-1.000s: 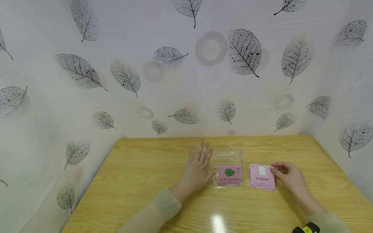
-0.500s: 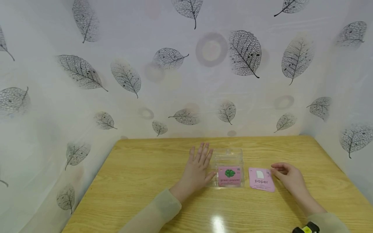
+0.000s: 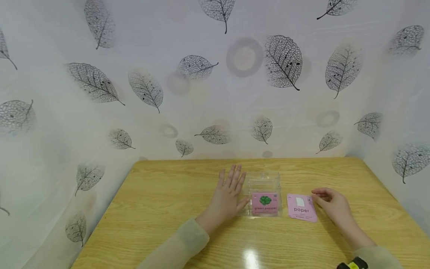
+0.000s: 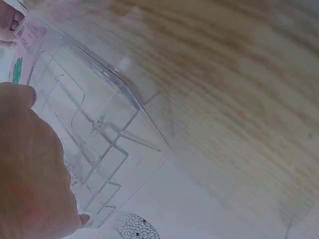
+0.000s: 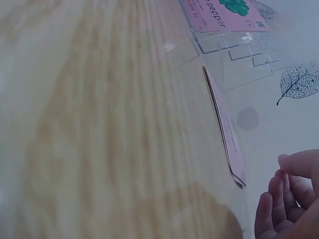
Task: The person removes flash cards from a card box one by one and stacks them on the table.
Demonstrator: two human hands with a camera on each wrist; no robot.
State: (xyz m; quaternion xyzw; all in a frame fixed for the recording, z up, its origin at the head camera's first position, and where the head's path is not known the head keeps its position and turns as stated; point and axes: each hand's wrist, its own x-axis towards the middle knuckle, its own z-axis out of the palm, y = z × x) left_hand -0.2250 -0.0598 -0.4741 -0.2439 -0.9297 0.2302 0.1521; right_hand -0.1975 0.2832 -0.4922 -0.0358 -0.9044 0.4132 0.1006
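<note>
A clear plastic box (image 3: 263, 185) with stepped compartments stands on the table, with a pink "green pepper" card (image 3: 264, 203) at its front. My left hand (image 3: 225, 198) lies along the box's left side with its fingers spread and straight, thumb near the front edge. To the right of the box lies a small stack of pink cards (image 5: 224, 127), a "paper" card (image 3: 301, 207) on top. My right hand (image 3: 330, 203) is just off the stack's upper right corner, its fingers loosely curled and holding nothing; the right wrist view shows a gap between fingertips and cards.
The wooden table (image 3: 161, 194) meets a pale leaf-patterned sheet (image 3: 215, 93) behind and at both sides. A black and yellow wrist device (image 3: 352, 263) sits at the right sleeve.
A second ago the cards were slightly raised and fanned at my right fingertips; they were let go and now lie flat, a little lower. My left hand has stayed put.
</note>
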